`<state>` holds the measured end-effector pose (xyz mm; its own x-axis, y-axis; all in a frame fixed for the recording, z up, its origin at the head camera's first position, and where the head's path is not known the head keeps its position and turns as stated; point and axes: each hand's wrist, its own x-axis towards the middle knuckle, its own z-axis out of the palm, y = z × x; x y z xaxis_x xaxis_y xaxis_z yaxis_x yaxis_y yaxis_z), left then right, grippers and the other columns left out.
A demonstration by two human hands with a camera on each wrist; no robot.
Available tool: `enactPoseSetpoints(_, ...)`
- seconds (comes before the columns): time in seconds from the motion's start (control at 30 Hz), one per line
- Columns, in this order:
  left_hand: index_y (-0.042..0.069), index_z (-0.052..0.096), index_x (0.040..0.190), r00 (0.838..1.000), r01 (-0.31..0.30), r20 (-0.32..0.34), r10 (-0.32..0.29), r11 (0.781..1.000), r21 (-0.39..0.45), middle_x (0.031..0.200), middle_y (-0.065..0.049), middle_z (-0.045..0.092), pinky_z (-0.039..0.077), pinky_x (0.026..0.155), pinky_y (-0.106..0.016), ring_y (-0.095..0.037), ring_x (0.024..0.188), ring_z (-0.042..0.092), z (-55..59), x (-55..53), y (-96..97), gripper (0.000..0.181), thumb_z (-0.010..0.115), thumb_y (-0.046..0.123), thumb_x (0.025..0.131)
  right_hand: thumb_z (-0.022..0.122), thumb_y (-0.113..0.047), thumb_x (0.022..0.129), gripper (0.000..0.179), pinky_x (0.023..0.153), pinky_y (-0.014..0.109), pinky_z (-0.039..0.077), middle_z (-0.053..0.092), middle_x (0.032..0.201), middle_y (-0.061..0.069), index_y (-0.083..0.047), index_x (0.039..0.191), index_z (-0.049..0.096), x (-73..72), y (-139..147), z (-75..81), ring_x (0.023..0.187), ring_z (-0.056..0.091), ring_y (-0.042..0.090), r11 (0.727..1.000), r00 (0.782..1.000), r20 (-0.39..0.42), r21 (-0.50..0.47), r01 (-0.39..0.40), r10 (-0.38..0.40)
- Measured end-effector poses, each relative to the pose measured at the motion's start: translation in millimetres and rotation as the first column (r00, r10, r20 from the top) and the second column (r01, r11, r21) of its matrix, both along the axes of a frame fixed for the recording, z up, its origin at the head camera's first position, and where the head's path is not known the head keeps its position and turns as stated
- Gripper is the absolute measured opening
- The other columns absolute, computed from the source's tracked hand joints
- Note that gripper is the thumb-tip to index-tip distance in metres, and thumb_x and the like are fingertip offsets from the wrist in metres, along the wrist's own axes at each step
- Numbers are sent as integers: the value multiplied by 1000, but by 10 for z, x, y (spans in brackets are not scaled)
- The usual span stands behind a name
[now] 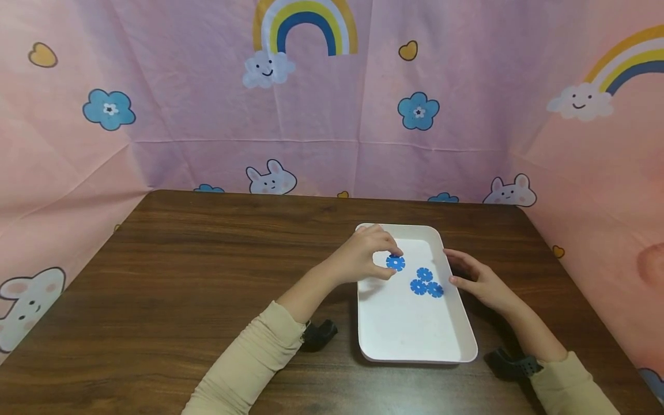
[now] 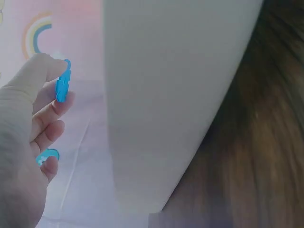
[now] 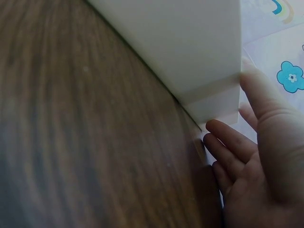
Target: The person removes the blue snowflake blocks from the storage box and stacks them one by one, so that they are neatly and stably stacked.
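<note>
A blue notched snowflake disc (image 1: 395,263) is pinched between the thumb and a fingertip of my left hand (image 1: 363,255), over the upper left part of a white tray (image 1: 410,334). In the left wrist view the same disc (image 2: 63,81) shows edge-on between thumb and finger. Lower right of it, a joined cluster of three blue snowflake discs (image 1: 425,282) lies on the tray floor. My right hand (image 1: 481,283) rests at the tray's right side, thumb and fingertips at the rim, fingers loosely bent.
The tray stands on a dark brown wooden table (image 1: 197,288), right of centre. A printed cloth (image 1: 332,115) with rainbows, flowers and rabbits hangs behind the table and along both sides. Dark wrist straps (image 1: 317,335) are worn on both arms.
</note>
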<state>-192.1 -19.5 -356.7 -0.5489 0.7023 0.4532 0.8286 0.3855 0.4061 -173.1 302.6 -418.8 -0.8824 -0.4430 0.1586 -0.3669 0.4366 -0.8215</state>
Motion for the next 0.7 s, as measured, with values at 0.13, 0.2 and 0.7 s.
enactPoseSetpoints(0.13,12,75,101,1000,13,6,-13,999,34,98,6,65,34,96,-40,-10,100,51,13,45,-111,28,81,17,75,61,-6,93,57,94,63,35,42,140,25,-2,144,36,8,-3,5,123,41,44,1000,1000,5,-1,4,-4)
enactPoseSetpoints(0.2,12,75,101,1000,16,8,-17,998,55,98,6,65,35,91,-38,-9,100,50,18,67,-176,28,82,15,74,60,-6,93,57,94,62,35,42,140,26,-2,144,36,9,-2,5,124,41,45,1000,1000,8,-8,-1,1)
enactPoseSetpoints(0.7,11,74,99,998,34,56,-40,993,113,98,8,64,38,89,-36,-8,98,48,-11,199,-655,27,81,13,74,61,-6,92,58,94,52,42,45,138,24,-3,144,36,20,-7,-4,121,47,35,1000,1000,9,-20,-1,2)
